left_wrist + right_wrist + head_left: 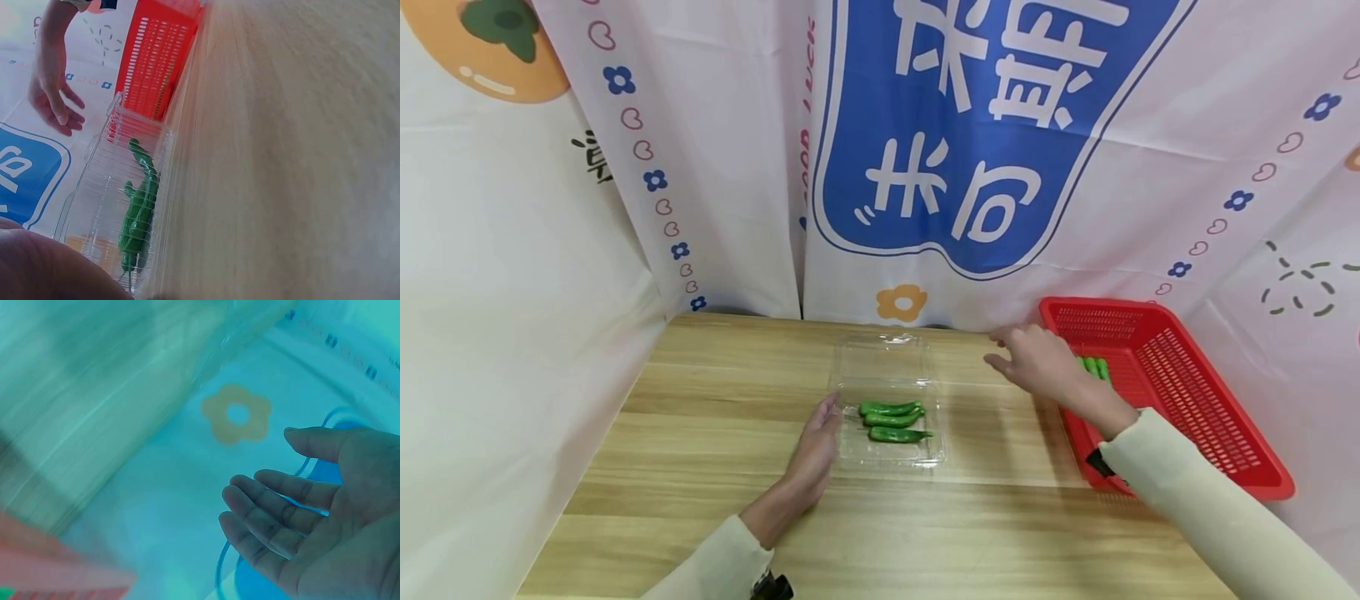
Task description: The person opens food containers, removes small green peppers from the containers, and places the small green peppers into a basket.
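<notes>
Green chili peppers [892, 421] lie side by side in the base of a clear plastic clamshell box [891, 457], whose lid [883, 358] is folded back toward the wall. My left hand [815, 450] rests at the box's left side, its fingers fairly straight along the wall. In the left wrist view the peppers [140, 212] show through the ribbed side of the box. Up in the air between the box and a red basket, my right hand [1037, 362] holds nothing; its fingers [275, 512] are loosely extended with the thumb apart.
The red plastic basket [1217, 367] stands on the right of the wooden table [700, 467], with more green peppers [1097, 367] inside, partly hidden by the right arm. Printed cloth [737, 208] hangs along the table's back edge and both sides.
</notes>
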`<state>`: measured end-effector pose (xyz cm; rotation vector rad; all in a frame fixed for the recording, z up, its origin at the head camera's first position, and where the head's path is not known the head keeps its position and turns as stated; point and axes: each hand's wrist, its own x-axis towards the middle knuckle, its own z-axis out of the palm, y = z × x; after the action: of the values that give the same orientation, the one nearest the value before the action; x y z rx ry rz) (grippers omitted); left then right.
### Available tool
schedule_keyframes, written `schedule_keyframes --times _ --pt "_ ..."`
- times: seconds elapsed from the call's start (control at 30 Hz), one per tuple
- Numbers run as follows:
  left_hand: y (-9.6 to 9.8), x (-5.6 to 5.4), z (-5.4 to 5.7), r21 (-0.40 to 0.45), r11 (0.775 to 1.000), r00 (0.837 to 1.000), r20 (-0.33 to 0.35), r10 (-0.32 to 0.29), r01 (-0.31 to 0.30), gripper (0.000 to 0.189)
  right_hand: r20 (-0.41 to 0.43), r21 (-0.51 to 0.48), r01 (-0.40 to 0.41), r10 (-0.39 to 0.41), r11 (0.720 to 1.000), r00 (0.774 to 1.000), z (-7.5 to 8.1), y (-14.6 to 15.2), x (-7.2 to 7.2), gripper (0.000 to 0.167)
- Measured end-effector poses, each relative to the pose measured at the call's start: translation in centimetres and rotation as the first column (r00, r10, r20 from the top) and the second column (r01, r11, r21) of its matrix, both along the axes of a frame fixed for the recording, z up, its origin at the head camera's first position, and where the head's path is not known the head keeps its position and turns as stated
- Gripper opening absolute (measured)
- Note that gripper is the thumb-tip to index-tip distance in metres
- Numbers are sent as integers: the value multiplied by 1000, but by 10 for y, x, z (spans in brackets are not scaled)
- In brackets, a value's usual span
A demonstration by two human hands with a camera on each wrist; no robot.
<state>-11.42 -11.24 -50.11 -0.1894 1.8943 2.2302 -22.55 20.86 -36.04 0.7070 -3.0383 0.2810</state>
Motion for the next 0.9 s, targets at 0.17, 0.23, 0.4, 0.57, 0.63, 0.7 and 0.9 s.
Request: schedule_keyframes --times 0.17,0.23,0.4,0.57,0.63,0.7,0.9 --pt "1 1 2 -4 1000 1000 -5 3 -3 60 -65 25 -103 105 994 992 -4 -21 11 32" --pt "1 1 2 -4 1000 1000 -2 5 -5 60 -75 28 -134 136 991 988 -6 -29 15 31" --pt "0 0 0 -4 1000 1000 5 11 -11 59 -74 19 -233 233 972 970 -13 -48 25 29" --pt "0 -1 0 -3 1000 1000 6 5 -5 60 -60 13 -298 299 954 953 -22 -65 33 30" --pt "0 -1 0 -3 1000 1000 8 5 -5 60 -48 21 -316 317 948 947 -25 -71 36 30" --pt "1 -1 0 -3 1000 1000 5 5 -5 60 -29 29 -330 331 943 943 -28 -77 39 29" --pt "1 -1 0 -5 1000 1000 6 8 -8 59 65 35 -380 377 924 924 -42 -93 44 20"
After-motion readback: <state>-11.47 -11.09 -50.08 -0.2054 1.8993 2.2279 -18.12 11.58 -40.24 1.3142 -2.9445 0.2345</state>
